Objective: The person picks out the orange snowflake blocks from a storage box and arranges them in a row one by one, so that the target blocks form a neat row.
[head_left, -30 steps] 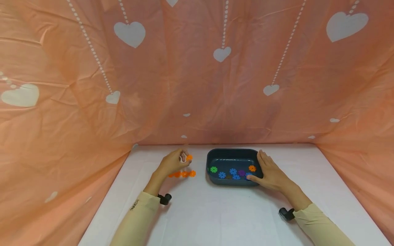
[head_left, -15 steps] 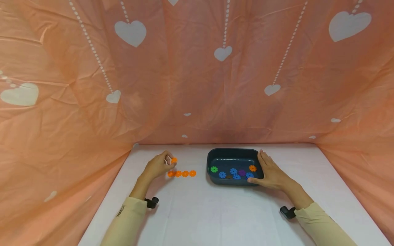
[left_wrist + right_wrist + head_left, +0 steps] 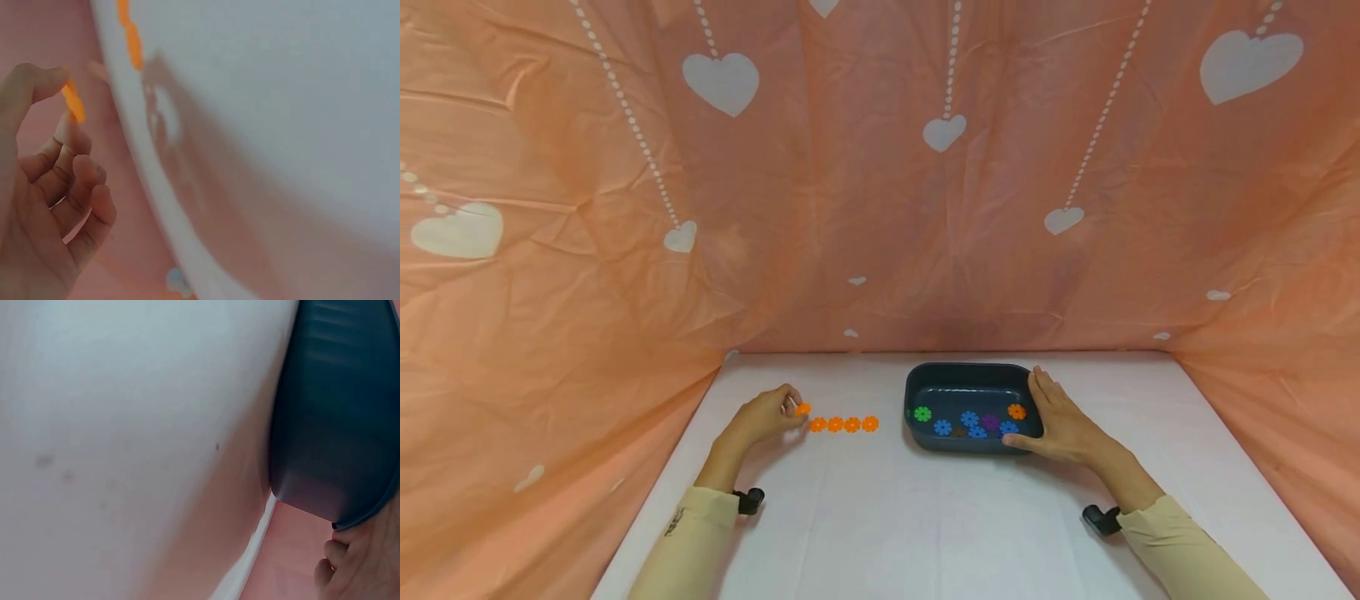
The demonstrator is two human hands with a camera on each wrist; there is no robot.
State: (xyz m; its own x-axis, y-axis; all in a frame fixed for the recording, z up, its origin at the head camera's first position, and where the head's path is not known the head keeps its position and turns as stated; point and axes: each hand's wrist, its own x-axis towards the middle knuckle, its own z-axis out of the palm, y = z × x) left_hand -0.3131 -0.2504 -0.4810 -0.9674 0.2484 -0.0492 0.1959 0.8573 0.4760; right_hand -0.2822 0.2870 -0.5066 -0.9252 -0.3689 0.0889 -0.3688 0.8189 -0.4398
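Observation:
My left hand [image 3: 769, 414] pinches an orange flower-shaped plastic piece [image 3: 803, 409] between thumb and index finger, and the left wrist view shows this piece [image 3: 73, 102] edge-on, raised off the table. It is just beyond the left end of a row of several matching orange pieces [image 3: 852, 425] lying flat. My right hand [image 3: 1063, 425] rests on the right end of a dark blue tray [image 3: 970, 446], fingers straight along its side and thumb across the near rim. Inside the tray lie several blue pieces [image 3: 970, 418], a green one [image 3: 922, 413], a purple one [image 3: 991, 422] and an orange one [image 3: 1017, 412].
A white-covered table [image 3: 880, 517] carries everything. Behind it and at both sides hangs an orange cloth [image 3: 865, 208] with white hearts. The tray stands right of the orange row, with a gap of bare table between. A brownish piece [image 3: 959, 432] also lies in the tray.
My left hand has moved left and lower, carrying the orange piece from above the row's right part to beyond its left end. My right hand has stayed at the tray.

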